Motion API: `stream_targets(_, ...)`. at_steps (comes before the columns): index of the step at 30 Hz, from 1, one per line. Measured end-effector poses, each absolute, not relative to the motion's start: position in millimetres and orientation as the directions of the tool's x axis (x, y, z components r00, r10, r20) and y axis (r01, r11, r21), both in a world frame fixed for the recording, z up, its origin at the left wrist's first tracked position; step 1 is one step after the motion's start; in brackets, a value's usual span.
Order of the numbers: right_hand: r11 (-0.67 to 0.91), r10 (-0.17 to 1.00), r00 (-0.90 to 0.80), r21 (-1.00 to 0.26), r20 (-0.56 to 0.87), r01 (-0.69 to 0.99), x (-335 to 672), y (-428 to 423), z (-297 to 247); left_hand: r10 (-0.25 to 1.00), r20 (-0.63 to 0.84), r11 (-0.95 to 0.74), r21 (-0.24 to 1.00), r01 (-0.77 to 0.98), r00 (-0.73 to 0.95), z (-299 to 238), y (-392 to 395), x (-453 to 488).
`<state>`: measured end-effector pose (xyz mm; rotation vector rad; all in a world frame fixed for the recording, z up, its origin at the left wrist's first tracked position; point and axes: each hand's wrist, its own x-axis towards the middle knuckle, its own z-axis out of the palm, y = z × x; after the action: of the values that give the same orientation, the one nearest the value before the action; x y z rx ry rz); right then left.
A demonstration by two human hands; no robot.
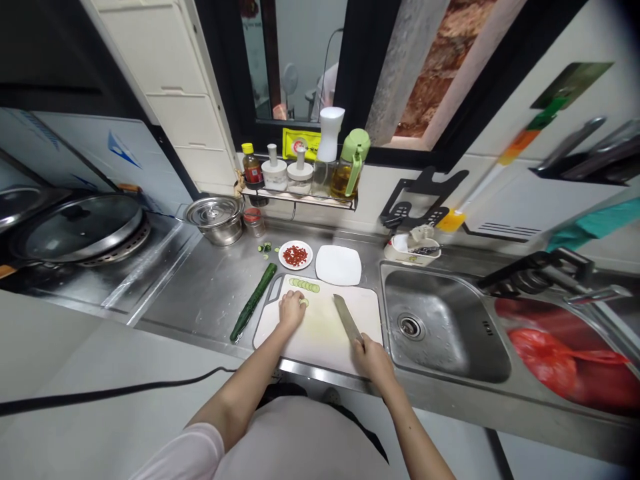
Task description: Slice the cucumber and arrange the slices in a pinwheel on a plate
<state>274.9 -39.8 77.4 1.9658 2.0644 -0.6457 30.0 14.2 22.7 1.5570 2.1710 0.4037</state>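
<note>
My right hand (373, 357) grips the handle of a kitchen knife (347, 319), whose blade slants over the right half of a white cutting board (325, 347). On the board's left side, my left hand (291, 310) is closed, with a pale green cucumber slice (305, 303) at its fingertips. Just beyond it lies an overlapping row of cucumber slices (305, 285). A whole cucumber (253, 302) rests on the steel counter, left of the board. Behind the board stand a small plate of chopped red pieces (295, 255) and a white square plate (339, 265).
To the right is a steel sink (445, 327), with a red plastic bag (545, 360) in the neighbouring basin. A lidded steel pot (215, 219) stands back left, near green scraps (265, 248). Above hangs a condiment shelf (300, 197). A covered wok (77, 227) sits far left.
</note>
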Motion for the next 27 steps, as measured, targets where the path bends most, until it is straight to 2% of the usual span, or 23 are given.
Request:
stream_targets(6, -0.019, 0.887, -0.056, -0.156, -0.458, 0.988, 275.5, -36.7, 76.1, 0.929, -0.213, 0.370, 0.540, 0.756, -0.303, 25.7, 17.1, 31.6)
stream_targets(11, -0.011, 0.876, -0.059, -0.142, -0.479, 0.990, 273.9, -36.5, 74.0, 0.863, -0.214, 0.485, 0.602, 0.635, -0.457, 27.6, 20.6, 18.3)
stream_targets(16, -0.015, 0.876, -0.056, -0.143, -0.479, 0.990, 273.1, -36.4, 72.3, 0.776, -0.208, 0.586, 0.588, 0.558, -0.596, 32.7, 27.6, -2.8)
stream_targets(27, -0.017, 0.869, -0.059, -0.149, -0.491, 0.989, 272.8, -34.7, 70.3, 0.780, -0.182, 0.593, 0.521, 0.614, -0.599, 29.1, 34.6, -13.7)
